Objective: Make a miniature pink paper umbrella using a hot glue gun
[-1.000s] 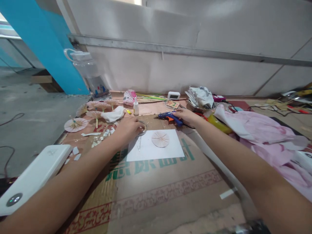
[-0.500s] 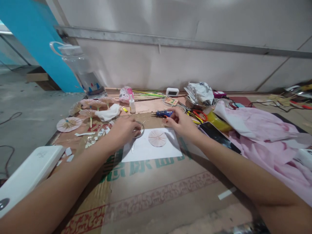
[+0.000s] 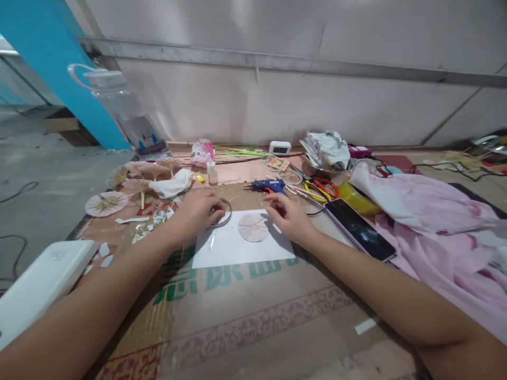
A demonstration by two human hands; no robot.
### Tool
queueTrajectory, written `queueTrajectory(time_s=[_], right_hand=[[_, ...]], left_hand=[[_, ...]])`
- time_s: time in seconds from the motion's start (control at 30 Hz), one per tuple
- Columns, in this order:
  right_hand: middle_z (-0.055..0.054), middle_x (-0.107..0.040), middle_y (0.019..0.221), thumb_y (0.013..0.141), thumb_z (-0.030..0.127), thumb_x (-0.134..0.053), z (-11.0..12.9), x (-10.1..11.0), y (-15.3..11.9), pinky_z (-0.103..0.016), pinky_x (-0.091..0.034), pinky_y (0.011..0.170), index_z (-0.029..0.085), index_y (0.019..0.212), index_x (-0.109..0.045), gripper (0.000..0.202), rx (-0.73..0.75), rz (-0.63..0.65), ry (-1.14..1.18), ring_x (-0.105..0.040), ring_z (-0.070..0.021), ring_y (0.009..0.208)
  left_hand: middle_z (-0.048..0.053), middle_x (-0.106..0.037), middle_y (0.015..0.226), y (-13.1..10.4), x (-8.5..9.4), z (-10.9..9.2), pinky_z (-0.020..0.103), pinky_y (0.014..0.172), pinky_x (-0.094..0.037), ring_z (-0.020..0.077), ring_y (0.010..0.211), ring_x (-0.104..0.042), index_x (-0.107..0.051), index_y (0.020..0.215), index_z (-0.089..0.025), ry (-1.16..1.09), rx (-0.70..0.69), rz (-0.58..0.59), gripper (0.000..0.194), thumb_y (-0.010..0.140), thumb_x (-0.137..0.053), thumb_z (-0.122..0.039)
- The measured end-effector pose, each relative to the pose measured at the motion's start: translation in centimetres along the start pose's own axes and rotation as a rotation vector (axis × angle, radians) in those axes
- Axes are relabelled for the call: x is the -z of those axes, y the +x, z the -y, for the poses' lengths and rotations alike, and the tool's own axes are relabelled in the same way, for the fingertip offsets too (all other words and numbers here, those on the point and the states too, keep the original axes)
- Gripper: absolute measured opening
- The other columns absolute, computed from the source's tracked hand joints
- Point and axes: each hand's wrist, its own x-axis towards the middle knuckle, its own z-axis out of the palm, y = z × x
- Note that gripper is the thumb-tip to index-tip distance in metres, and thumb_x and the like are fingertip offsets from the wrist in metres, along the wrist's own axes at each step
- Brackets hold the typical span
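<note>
My left hand (image 3: pixel 203 211) is closed, its fingertips together over a thin round ring (image 3: pixel 229 212) at the left edge of a white paper sheet (image 3: pixel 233 253). Whatever the fingertips pinch is hidden. On the sheet lies a pale pink pleated paper disc (image 3: pixel 253 228) with thin ribs running out from its centre. To the disc's right, my right hand (image 3: pixel 288 214) hovers with bent fingers and thumb apart, holding nothing. Just beyond it lies a blue glue gun (image 3: pixel 266 184), its nozzle pointing left.
Small paper umbrella shapes (image 3: pixel 106 203), a white cloth (image 3: pixel 172 183) and a small glue bottle (image 3: pixel 212 170) stand to the left. On the right are pliers (image 3: pixel 317 190), a phone (image 3: pixel 361 229) and pink fabric (image 3: pixel 428 211). A power bank (image 3: pixel 49 285) lies at lower left.
My right hand has come away from the glue gun, back toward the paper disc. My left hand stays by the ring. The view has shifted slightly.
</note>
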Motion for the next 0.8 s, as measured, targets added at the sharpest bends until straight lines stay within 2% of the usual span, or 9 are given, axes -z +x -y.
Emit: queueTrajectory(time_s=[0.17, 0.3, 0.4, 0.5, 0.57, 0.67, 0.8], right_hand=[[0.002, -0.059, 0.074, 0.092, 0.024, -0.054, -0.2, -0.1, -0.1, -0.028, -0.041, 0.061, 0.017, 0.113, -0.061, 0.024, -0.003, 0.014, 0.010, -0.056, -0.0140, 0.065], [0.002, -0.060, 0.074, 0.092, 0.024, -0.054, -0.1, 0.0, -0.1, -0.027, -0.042, 0.061, 0.018, 0.113, -0.061, 0.023, -0.003, 0.013, 0.008, -0.056, -0.0137, 0.065], [0.002, -0.060, 0.073, 0.092, 0.025, -0.054, 0.1, 0.1, 0.0, -0.027, -0.043, 0.059, 0.018, 0.111, -0.061, 0.022, 0.010, -0.011, 0.023, -0.056, -0.0139, 0.064], [0.001, -0.062, 0.074, 0.092, 0.028, -0.057, 0.4, 0.3, -0.1, -0.027, -0.045, 0.060, 0.020, 0.106, -0.062, 0.017, 0.021, -0.032, 0.033, -0.058, -0.0142, 0.065], [-0.001, -0.066, 0.080, 0.092, 0.030, -0.061, 0.8, 0.2, -0.3, -0.028, -0.048, 0.063, 0.020, 0.103, -0.061, 0.015, 0.038, -0.010, 0.056, -0.061, -0.0147, 0.069], [-0.004, -0.071, 0.091, 0.089, 0.031, -0.068, 1.7, -0.2, -0.8, -0.029, -0.052, 0.070, 0.021, 0.102, -0.059, 0.019, 0.052, 0.093, 0.141, -0.066, -0.0152, 0.077], [-0.003, -0.072, 0.091, 0.087, 0.024, -0.068, 2.7, -0.9, -1.4, -0.029, -0.055, 0.071, 0.021, 0.100, -0.059, 0.016, 0.076, 0.178, 0.210, -0.068, -0.0145, 0.075]], left_hand=[[0.007, -0.072, 0.086, 0.0, 0.2, 0.2, 0.035, 0.074, -0.041, 0.0244, 0.086, -0.062, -0.074, 0.082, -0.018, -0.045, 0.045, 0.025, 0.024, 0.091, -0.058, -0.034], [0.006, -0.069, 0.081, -0.1, 1.2, 0.1, 0.033, 0.069, -0.040, 0.0224, 0.080, -0.060, -0.069, 0.076, -0.019, -0.114, 0.119, 0.038, 0.029, 0.093, -0.051, -0.035], [0.005, -0.067, 0.083, -0.1, 2.1, -0.4, 0.035, 0.074, -0.043, 0.0227, 0.083, -0.060, -0.064, 0.080, -0.019, -0.166, 0.143, -0.098, 0.026, 0.094, -0.051, -0.036], [0.005, -0.066, 0.092, -0.4, 2.4, -2.1, 0.037, 0.084, -0.045, 0.0234, 0.091, -0.059, -0.060, 0.089, -0.020, -0.255, 0.135, -0.281, 0.022, 0.097, -0.048, -0.037], [0.004, -0.065, 0.093, -0.7, 1.9, -4.1, 0.037, 0.086, -0.047, 0.0220, 0.090, -0.059, -0.057, 0.090, -0.021, -0.347, 0.108, -0.280, 0.019, 0.099, -0.045, -0.034], [0.005, -0.064, 0.094, -1.2, 0.6, -6.9, 0.037, 0.088, -0.047, 0.0222, 0.093, -0.058, -0.055, 0.089, -0.021, -0.423, 0.024, -0.236, 0.019, 0.100, -0.043, -0.032], [0.006, -0.064, 0.094, -1.5, -0.9, -8.6, 0.038, 0.088, -0.047, 0.0225, 0.094, -0.058, -0.055, 0.088, -0.021, -0.492, -0.026, -0.222, 0.020, 0.100, -0.042, -0.030]])
